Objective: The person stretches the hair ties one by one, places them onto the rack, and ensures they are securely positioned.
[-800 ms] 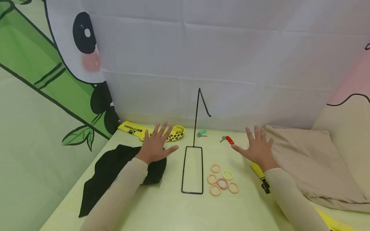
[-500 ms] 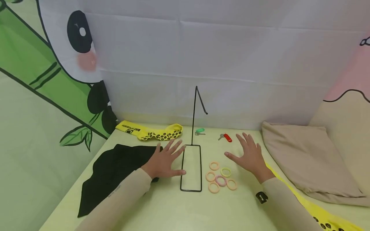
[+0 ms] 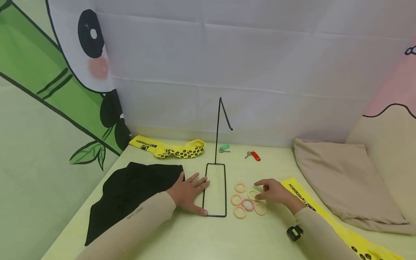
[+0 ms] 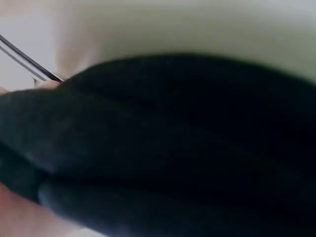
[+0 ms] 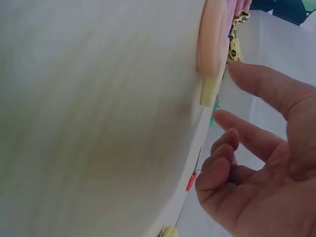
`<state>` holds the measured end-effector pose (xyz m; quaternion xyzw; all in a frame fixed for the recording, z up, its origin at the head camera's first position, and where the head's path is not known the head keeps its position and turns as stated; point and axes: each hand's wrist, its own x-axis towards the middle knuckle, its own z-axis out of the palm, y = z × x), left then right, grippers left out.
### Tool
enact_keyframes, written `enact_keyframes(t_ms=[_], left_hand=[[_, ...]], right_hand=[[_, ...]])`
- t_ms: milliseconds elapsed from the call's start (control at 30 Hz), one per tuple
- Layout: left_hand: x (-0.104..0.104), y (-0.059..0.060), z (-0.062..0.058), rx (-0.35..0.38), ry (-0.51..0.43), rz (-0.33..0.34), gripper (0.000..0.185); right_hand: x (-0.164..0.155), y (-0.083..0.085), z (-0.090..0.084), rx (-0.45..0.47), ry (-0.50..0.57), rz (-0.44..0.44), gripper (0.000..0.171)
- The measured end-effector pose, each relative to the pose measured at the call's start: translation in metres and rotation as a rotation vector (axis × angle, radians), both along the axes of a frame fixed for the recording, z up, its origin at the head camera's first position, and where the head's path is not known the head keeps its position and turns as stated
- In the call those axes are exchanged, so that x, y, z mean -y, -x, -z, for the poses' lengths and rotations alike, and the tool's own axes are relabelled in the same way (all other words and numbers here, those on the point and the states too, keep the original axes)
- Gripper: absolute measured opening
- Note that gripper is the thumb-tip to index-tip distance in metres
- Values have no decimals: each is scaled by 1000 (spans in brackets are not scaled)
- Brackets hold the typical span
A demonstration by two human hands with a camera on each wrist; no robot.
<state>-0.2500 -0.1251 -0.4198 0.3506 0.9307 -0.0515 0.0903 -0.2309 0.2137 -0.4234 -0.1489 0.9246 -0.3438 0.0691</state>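
My left hand (image 3: 189,195) lies with fingers spread across the left side of a black wire stand's base (image 3: 225,191); its thumb is at the near corner. The stand's upright (image 3: 217,133) rises to a bent hook. My right hand (image 3: 276,192) hovers by a small group of rings, index finger and thumb stretched apart, other fingers curled. Directly before that gap is the yellow ring (image 5: 208,91). Peach rings (image 3: 240,212) and a pink ring (image 3: 248,204) lie next to it. In the left wrist view, a dark blurred shape (image 4: 163,138) hides most of the hand.
Black cloth (image 3: 130,195) lies under the left forearm. Behind are a yellow printed strap (image 3: 182,150), a key with a green tag (image 3: 224,147) and one with a red tag (image 3: 255,156). Another yellow strap (image 3: 302,195) and a beige cloth (image 3: 347,180) lie right.
Both hands have come down and nearer from above the table. The left has reached the stand's base; the right has reached the rings, its last fingers now curled.
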Motion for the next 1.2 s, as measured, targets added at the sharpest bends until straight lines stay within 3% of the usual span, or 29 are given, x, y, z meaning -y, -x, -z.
enact_keyframes(t_ms=[433,767,933,1200], left_hand=[[-3,3,0,-17,59,-3,107],[-2,2,3,-14,49,-6,107],[-2,2,4,-20,48,-8,107],[-2,2,3,-16,41,-9,107]], right_hand=[[6,5,4,38,-143,37,41],[6,3,4,-29,-152,17,41],[7,2,1,2,-165,30,45],[5,7,3,28,-158,12,28]])
